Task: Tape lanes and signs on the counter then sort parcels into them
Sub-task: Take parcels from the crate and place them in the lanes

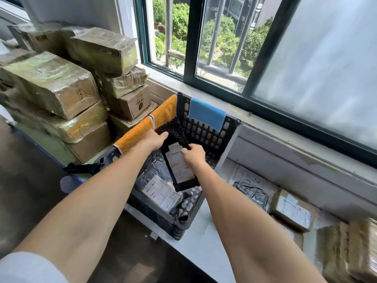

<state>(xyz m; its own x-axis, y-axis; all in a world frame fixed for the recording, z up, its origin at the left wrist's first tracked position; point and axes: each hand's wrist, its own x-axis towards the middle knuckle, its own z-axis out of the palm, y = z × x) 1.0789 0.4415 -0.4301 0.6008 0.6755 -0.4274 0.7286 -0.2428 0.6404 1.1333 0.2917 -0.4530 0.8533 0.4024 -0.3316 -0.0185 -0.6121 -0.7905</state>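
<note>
Daylight from the window (214,50) fell on the black basket (204,133) standing on the white desk (204,252). We held a flat black parcel (179,168) with a white label, tilted above the basket's inside. Our left grip (156,139) was curled over its far upper corner, just beside the orange towel (142,129) draped on the rim. Our right grip (192,155) was clamped on its right edge. Below the parcel lay a grey labelled bag (161,193). A blue cloth (206,116) hung on the far wall, and a taped box (291,211) sat on the desk to the right.
</note>
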